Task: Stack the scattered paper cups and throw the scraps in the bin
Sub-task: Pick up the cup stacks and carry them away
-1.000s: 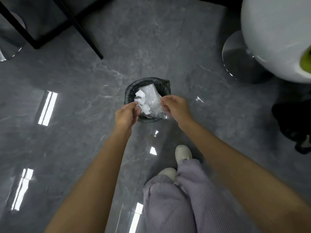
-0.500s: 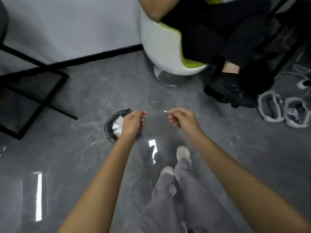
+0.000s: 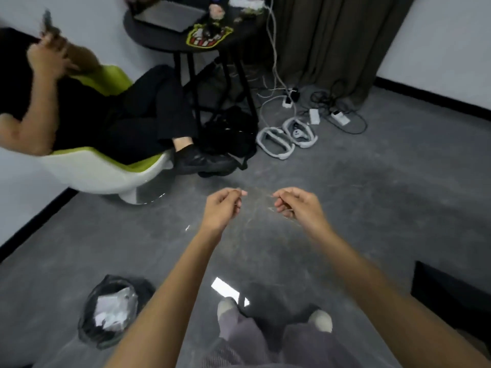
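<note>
The bin (image 3: 89, 337), lined with a black bag, stands on the grey floor at the lower left, beside my left forearm. White paper scraps and clear bubble wrap (image 3: 114, 309) lie inside it. My left hand (image 3: 223, 208) and my right hand (image 3: 297, 205) hover side by side over bare floor, well beyond the bin. Both have loosely curled fingers with thumb near forefinger, and I see nothing held in either. A small white fleck (image 3: 187, 228) lies on the floor left of my left wrist. No paper cups are in view.
A person sits in a white and green chair (image 3: 106, 173) at the left. Behind stands a round black table (image 3: 170, 39) with a laptop. Cables, power strips and white controllers (image 3: 287, 139) lie on the floor beyond my hands. A dark block (image 3: 451, 290) sits at the right.
My hands let go of the bubble wrap and scraps into the bin and drew away. My view swung up and right, so the bin now lies at the lower left.
</note>
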A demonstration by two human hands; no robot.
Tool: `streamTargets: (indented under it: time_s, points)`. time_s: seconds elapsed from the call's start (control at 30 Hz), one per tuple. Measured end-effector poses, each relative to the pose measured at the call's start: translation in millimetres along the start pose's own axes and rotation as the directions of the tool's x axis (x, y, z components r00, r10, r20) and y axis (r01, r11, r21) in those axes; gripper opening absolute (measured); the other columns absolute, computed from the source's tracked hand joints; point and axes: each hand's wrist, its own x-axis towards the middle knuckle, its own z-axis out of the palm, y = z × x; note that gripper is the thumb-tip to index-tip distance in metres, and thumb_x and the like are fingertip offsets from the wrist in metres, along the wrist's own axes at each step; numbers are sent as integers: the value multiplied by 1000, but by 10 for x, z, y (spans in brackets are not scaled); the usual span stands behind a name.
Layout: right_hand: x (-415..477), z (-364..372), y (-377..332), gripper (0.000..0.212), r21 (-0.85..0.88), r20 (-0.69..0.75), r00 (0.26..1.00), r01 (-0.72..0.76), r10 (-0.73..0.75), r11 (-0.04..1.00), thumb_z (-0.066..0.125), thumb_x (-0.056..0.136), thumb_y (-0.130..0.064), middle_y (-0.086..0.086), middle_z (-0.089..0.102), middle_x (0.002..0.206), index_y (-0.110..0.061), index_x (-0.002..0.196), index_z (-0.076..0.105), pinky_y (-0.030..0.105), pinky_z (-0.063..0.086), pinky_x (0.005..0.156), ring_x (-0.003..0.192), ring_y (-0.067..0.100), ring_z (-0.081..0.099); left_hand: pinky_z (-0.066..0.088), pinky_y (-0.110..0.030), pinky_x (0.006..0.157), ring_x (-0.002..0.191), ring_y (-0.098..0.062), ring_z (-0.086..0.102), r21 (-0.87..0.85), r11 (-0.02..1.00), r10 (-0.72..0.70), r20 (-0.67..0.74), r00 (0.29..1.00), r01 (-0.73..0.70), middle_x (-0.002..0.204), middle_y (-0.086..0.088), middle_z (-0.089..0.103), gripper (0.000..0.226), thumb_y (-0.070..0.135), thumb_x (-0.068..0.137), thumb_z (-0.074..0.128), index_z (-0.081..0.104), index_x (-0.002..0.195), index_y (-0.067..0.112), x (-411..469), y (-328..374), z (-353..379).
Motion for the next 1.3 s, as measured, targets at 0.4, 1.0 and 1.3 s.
streamTargets:
  time_s: [0.4,1.0,1.3]
  points:
    - [-533,-3099,-194,17,61,-415,906,118,-82,991,47,95,-3,5,60,68,-2,89,63,11,41,50,50,-1,54,29,-12,42,34,1,41,134,988,3,451,892,-71,39,10,49,30,7,99,48,64,74,13,-280,129,3307]
    - [-730,-5280,-216,25,240,-897,427,264,110,934,51,91,-1,8,57,62,-8,70,64,26,37,59,56,16,50,33,-12,41,40,-3,43,306,902,-171,901,399,-304,49,8,51,32,7,99,49,67,73,13,-368,284,6576]
    - [-838,-5894,-296,22,274,-959,154,300,237,914,48,95,-9,1,63,70,-11,83,66,17,46,60,61,11,56,40,-10,46,48,-4,46,337,859,-299,941,156,-385,62,-1,51,29,7,99,49,66,76,11,-524,296,7743]
